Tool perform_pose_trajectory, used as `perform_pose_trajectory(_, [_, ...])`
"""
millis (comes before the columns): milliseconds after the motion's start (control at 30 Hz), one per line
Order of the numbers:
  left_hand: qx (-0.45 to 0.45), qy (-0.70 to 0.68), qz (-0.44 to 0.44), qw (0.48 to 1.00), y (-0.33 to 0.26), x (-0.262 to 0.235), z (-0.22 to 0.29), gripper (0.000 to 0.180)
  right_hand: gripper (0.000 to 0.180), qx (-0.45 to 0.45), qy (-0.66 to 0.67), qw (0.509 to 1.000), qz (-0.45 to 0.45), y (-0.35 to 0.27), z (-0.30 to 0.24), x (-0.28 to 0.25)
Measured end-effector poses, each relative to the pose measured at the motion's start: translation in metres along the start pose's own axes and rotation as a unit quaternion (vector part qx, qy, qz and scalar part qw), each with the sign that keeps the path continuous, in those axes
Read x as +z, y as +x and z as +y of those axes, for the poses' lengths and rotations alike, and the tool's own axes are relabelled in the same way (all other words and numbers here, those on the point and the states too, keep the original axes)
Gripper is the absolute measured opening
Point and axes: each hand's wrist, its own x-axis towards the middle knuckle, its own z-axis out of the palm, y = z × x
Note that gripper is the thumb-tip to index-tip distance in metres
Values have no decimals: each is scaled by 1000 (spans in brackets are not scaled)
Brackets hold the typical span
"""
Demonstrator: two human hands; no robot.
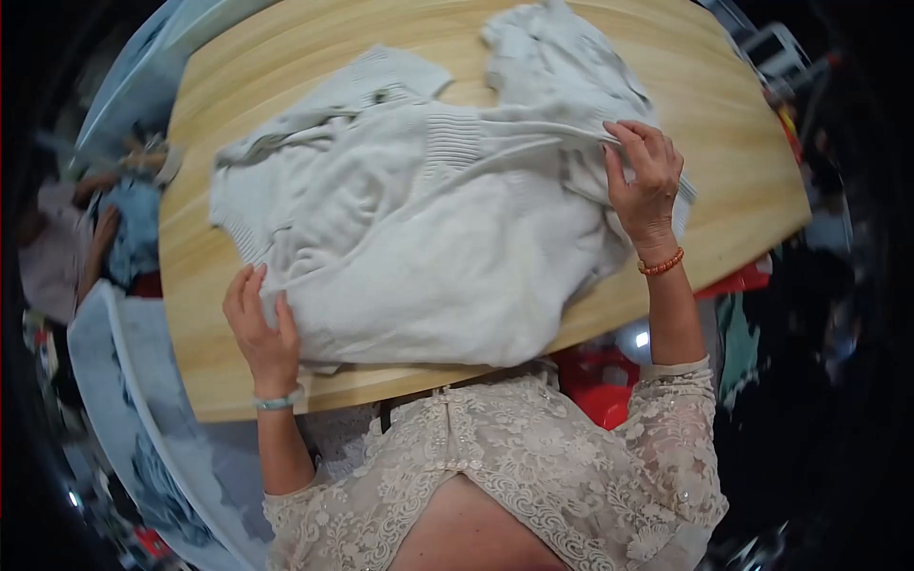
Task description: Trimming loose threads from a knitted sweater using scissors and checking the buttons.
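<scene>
A white knitted sweater (466, 252) with ribbed bands lies rumpled and partly folded across the wooden table (743, 219) in front of me. At its near left edge my left hand (262, 328) rests on the knit, fingers and thumb apart. My right hand (647, 181) is over the sweater's right side; its thumb and forefinger stand apart at a raised fold, the other fingers curved. A bunched white knitted part (566, 57) spreads toward the far edge; whether it is a sleeve or a separate piece, I cannot tell.
Left of the table stands a pale blue bin (114, 352) with bluish cloth inside, and another pale bin (143, 86) is at the far left. Another person's arm (105, 228) shows beside blue cloth there. Something red (600, 385) sits below the near edge.
</scene>
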Motion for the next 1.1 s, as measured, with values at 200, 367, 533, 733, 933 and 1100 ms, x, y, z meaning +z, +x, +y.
perform_pose_trajectory(200, [258,-116,-221,933,44,71,131,57,37,186,-118,975,7,-106,114,-70])
perform_pose_trajectory(367, [377,8,-274,884,65,145,129,67,37,348,-201,915,-37,-264,168,-101])
perform_pose_trajectory(533, [370,20,-321,871,34,170,152,59,34,584,-218,711,-325,-439,200,-195])
perform_pose_trajectory(733, [367,39,-306,878,43,170,135,58,45,753,103,480,-438,-486,123,-137])
perform_pose_trajectory(933, [365,44,-304,879,41,168,131,55,33,705,9,502,-502,-485,95,-104])
perform_pose_trajectory(1100, [366,46,-305,878,41,167,131,54,31,719,48,479,-502,-474,81,-101])
